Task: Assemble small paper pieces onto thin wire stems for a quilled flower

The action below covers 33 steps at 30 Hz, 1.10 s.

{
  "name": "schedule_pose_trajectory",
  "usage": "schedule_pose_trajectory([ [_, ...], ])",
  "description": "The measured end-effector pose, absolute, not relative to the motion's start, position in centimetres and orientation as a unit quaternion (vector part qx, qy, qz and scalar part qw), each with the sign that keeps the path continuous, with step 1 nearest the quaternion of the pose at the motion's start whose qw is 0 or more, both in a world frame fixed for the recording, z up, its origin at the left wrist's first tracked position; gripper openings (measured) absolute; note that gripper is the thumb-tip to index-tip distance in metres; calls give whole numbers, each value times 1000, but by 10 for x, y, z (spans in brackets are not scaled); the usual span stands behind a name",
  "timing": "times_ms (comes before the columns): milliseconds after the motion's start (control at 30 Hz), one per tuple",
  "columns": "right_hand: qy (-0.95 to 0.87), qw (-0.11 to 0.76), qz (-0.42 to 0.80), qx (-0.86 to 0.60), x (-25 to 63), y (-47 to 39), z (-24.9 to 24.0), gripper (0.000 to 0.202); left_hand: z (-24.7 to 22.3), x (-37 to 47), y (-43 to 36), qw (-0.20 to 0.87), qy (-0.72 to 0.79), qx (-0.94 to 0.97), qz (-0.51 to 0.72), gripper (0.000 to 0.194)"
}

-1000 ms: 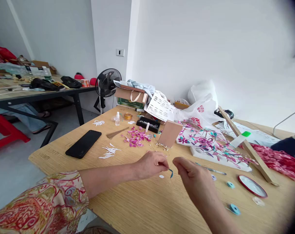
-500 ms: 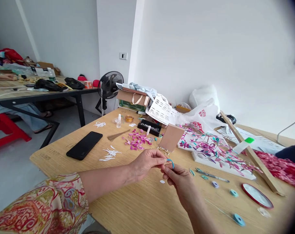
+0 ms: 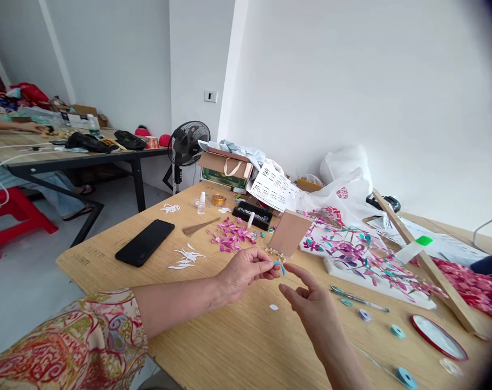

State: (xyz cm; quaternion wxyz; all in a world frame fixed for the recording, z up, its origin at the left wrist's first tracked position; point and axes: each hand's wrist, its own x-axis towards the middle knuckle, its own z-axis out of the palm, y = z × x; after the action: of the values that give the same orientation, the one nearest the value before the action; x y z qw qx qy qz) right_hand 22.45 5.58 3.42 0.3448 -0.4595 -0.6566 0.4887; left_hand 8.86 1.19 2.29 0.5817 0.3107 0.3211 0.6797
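My left hand (image 3: 244,275) pinches a small curved blue strip (image 3: 282,267) between thumb and fingertips, above the wooden table (image 3: 230,341). Just to the right is my right hand (image 3: 314,303), thumb and index finger apart. Its index fingertip is close to the strip's outer end; whether it touches I cannot tell. Below the hands lies a white oval piece (image 3: 273,307). Beyond them are pink petals (image 3: 232,234), and white slivers (image 3: 187,257) lie to the left. A blue thread spool (image 3: 406,378) sits at the lower right, its thread running towards my right forearm.
A black phone (image 3: 145,242) lies at the left. Pink flower sprays (image 3: 360,252) rest on white foam by a wooden bar (image 3: 428,265). A brown card (image 3: 289,233) stands upright. Right of my hand are tweezers (image 3: 360,299) and a red-rimmed hoop (image 3: 439,337). Another person's hand (image 3: 32,127) shows far left.
My right hand has let go of the blue strip and opened, moving slightly right. My left hand keeps hold of the strip. The view has shifted slightly left.
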Motion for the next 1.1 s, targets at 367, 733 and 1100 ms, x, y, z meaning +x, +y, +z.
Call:
schedule_pose_trajectory([
  [367, -618, 365, 570, -399, 208, 54, 39, 27, 18, 92, 10, 572, 318, 297, 696, 21],
  [733, -594, 423, 557, -397, 202, 50, 20, 27, 20, 96, 14, 479, 443, 344, 675, 11],
  [1100, -542, 466, 584, -384, 207, 53, 11, 21, 15, 91, 18, 424, 482, 455, 617, 12],
])
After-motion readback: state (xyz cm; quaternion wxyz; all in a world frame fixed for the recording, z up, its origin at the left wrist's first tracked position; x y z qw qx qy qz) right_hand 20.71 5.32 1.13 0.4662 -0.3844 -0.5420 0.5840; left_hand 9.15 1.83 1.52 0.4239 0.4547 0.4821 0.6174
